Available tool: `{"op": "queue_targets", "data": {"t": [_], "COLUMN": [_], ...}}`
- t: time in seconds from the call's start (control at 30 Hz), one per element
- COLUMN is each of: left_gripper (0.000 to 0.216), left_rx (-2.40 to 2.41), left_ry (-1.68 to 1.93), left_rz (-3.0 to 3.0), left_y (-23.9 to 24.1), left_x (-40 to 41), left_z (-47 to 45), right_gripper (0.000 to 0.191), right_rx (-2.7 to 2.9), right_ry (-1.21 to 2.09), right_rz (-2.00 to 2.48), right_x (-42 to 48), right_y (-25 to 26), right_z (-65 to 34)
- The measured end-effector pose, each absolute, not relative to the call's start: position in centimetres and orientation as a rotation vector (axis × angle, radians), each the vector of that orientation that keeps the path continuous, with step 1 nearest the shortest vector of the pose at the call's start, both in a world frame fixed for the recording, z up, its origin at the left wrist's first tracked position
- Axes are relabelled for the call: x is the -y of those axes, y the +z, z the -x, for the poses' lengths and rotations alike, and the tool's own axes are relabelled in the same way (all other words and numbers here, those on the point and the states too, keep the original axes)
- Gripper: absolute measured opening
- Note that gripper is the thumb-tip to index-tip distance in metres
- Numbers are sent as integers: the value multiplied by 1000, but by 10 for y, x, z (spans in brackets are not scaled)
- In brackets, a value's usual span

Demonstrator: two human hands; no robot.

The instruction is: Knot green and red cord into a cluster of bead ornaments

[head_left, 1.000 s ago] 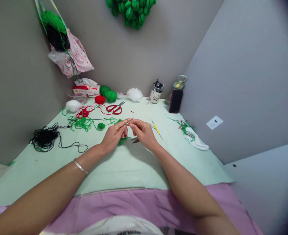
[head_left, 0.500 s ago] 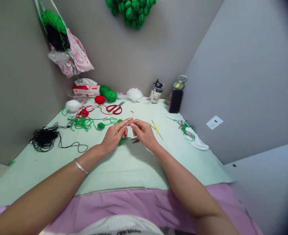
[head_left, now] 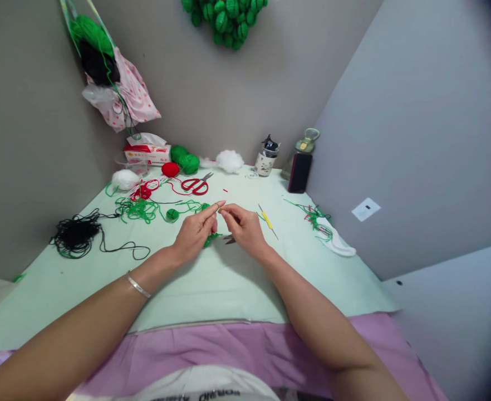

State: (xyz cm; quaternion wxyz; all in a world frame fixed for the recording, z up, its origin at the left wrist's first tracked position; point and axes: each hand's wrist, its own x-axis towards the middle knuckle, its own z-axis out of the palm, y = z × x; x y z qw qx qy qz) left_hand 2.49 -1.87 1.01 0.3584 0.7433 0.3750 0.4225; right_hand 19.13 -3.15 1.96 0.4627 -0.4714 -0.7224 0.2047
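Note:
My left hand [head_left: 192, 233] is over the middle of the table, index finger stretched out with a green strand looped around it and the other fingers curled. Green yarn [head_left: 211, 239] shows just below those fingers. Meeting it at the fingertip, my right hand [head_left: 246, 227] is closed in a pinch at the strand; whether it also holds a small tool is hidden. Dark scissor blades [head_left: 229, 240] poke out beneath my right hand. A yellow-handled crochet hook [head_left: 267, 219] lies to its right. Left of my hands sits a small green crocheted ball [head_left: 172, 215].
Tangled black yarn [head_left: 77, 234], loose green yarn [head_left: 139, 210] and red-handled scissors [head_left: 195, 186] lie on the left. Along the back stand a tissue box [head_left: 147, 153], white stuffing [head_left: 229, 161], a cup [head_left: 265, 161] and a phone [head_left: 300, 173]. Yarn scraps [head_left: 312, 216] lie at right.
Both hands stay almost in place at the left index fingertip. The fingers have shifted only slightly, and a bit of red seen below the left fingers is less visible now.

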Motion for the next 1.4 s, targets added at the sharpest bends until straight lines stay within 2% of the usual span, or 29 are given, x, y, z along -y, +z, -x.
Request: {"op": "queue_targets", "data": {"t": [0.23,0.5,0.6,0.9,1.17,1.4], "left_gripper": [47,49,49,48,49,48], "left_rx": [-977,-1043,-1059,-1059,-1002,-995], "left_ry": [1079,1040,1029,1039,1076,1086], "left_rz": [-1908,-1996,-2042,-2052,-1981,-1973], "left_y": [10,10,10,11,13,12], "left_x": [19,20,19,19,21,20], "left_z": [-25,-25,-25,-26,-26,-26], "right_gripper": [26,25,24,27,28,28], "right_rx": [1811,1619,1604,1644,1772,1786], "right_ry": [361,896,955,872,426,387], "right_rz": [1209,1093,1065,1087,1143,1148], "right_x": [32,29,26,24,31,32], "right_y": [17,27,24,21,17,17], "right_z": [-191,-190,-191,-192,-190,-190]}}
